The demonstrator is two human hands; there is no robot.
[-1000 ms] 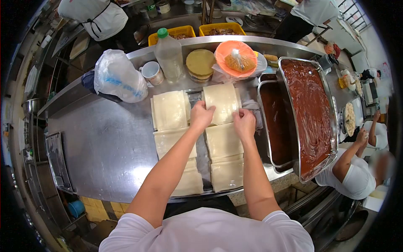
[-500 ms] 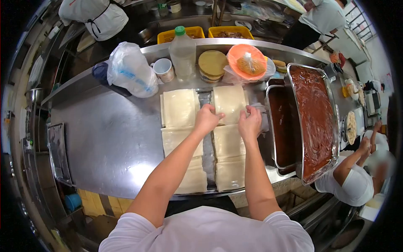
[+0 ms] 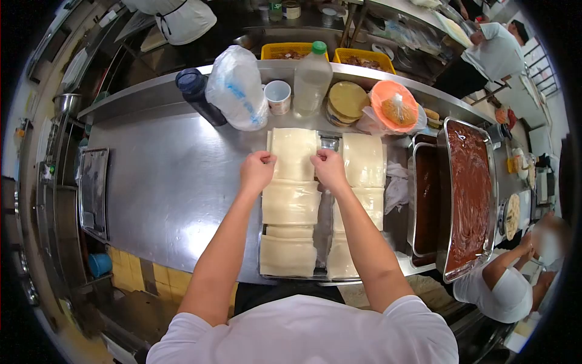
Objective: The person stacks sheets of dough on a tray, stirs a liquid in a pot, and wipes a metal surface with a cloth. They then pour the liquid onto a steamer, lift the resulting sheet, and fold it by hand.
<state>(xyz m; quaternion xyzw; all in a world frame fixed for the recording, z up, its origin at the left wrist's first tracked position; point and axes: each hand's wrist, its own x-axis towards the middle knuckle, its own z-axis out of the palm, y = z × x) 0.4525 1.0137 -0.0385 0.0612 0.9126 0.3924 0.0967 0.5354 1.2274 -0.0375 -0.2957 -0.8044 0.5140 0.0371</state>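
Two columns of pale, flat dough sheets lie on a metal tray on the steel table. My left hand (image 3: 257,173) pinches the left edge of the top-left dough sheet (image 3: 293,153). At the right edge of that same sheet, my right hand (image 3: 330,170) has its fingers pinched together on it. The top-right dough sheet (image 3: 363,159) lies to the right of my right hand, untouched. Below the held sheet is another dough sheet (image 3: 291,202), with a further one (image 3: 288,256) nearest my body. My right forearm partly covers the right column.
Behind the dough stand a dark bottle (image 3: 200,94), a bagged bundle (image 3: 236,88), a white cup (image 3: 277,97), a green-capped bottle (image 3: 312,82), a tin (image 3: 347,103) and an orange plate (image 3: 388,91). Right are pans of brown filling (image 3: 470,194). Co-workers (image 3: 500,276) stand beyond.
Both hands have moved from the top-right dough sheet to the top-left one. The camera view has shifted, so the table items appear farther right.
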